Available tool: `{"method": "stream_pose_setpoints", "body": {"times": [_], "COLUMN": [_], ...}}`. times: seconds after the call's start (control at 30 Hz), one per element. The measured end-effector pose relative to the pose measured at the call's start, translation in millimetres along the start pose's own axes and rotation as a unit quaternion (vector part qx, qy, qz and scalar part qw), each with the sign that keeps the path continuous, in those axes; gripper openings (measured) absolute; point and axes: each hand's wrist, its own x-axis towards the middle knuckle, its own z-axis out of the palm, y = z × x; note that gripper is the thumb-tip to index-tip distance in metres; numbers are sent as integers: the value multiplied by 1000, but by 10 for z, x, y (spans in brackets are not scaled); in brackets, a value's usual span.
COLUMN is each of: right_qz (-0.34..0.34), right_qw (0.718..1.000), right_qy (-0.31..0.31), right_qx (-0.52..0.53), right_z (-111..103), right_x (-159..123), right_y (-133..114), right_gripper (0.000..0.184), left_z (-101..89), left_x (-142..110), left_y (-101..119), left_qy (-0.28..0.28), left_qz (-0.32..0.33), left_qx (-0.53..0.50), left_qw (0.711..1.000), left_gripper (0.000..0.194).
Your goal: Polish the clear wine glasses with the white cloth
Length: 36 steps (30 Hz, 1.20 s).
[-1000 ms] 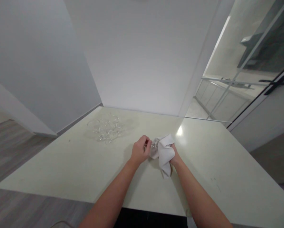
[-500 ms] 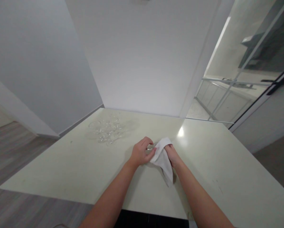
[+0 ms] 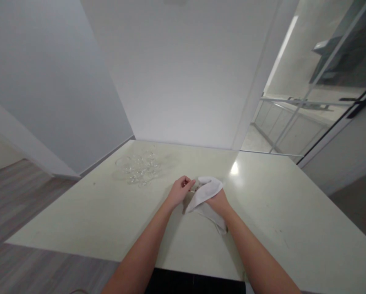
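Over the front middle of the table, my left hand is closed in a pinch on a clear stemmed glass. Only a thin shiny part of it shows between the fingers and the cloth. My right hand grips a white cloth, which covers most of its fingers and wraps the other end of the glass. A loose end of the cloth hangs toward the table below the right wrist. How far the cloth reaches into or around the glass is hidden.
Several clear glasses are grouped at the back left of the pale table, their outlines overlapping. A white wall rises behind the table. To the right is a glass-paned partition beside a door with a black handle.
My right hand has turned with the cloth, whose folds now spread further left and lie over the hand. My left hand has shifted slightly left and its grip has changed.
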Motion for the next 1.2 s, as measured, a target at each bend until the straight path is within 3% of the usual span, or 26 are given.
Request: {"method": "stream_pose_setpoints", "body": {"times": [0.07, 0.13, 0.2, 0.3, 0.4, 0.47, 0.57, 0.7, 0.87, 1.0, 1.1, 1.2], "right_qz": [38, 117, 184, 145, 48, 1, -58, -72, -5, 159, 247, 263], "right_qw": [997, 982, 963, 981, 998, 996, 992, 997, 999, 976, 940, 920], "right_qy": [58, 129, 168, 106, -26, -72, -69, -13, 46, 127, 144, 138], "right_qx": [28, 70, 100, 68, -6, -54, -87, -33, -10, 83, 184, 257], "right_z": [-7, -18, -30, -46, -42, -25, 9, 34, 15, -6, -10, 11], "right_x": [32, 59, 69, 51, 12, -14, -43, -47, 23, 83, 97, 78], "right_y": [60, 126, 161, 120, 31, -8, -31, -40, 40, 140, 142, 82], "right_gripper": [36, 22, 19, 29, 51, 60, 58, 42, 20, 24, 29, 31], "left_z": [-2, 5, 21, 45, 34, 7, -25, -16, -9, -14, -13, -34], "left_x": [-71, -143, -182, -135, -11, 61, 115, 120, 17, -126, -151, -91], "left_y": [63, 112, 127, 74, -29, -96, -158, -161, -55, 54, 78, 49], "left_qy": [16, 12, 3, 28, 42, 18, -5, 6, 6, -39, -15, 77], "left_qz": [76, 165, 209, 161, 53, -19, -79, -56, 66, 189, 196, 144], "left_qx": [15, 59, 110, 109, 37, -4, -38, -40, 65, 148, 114, 18], "left_qw": [997, 985, 972, 980, 997, 1000, 996, 998, 996, 970, 974, 986], "left_gripper": [32, 28, 25, 27, 34, 37, 37, 34, 34, 31, 32, 35]}}
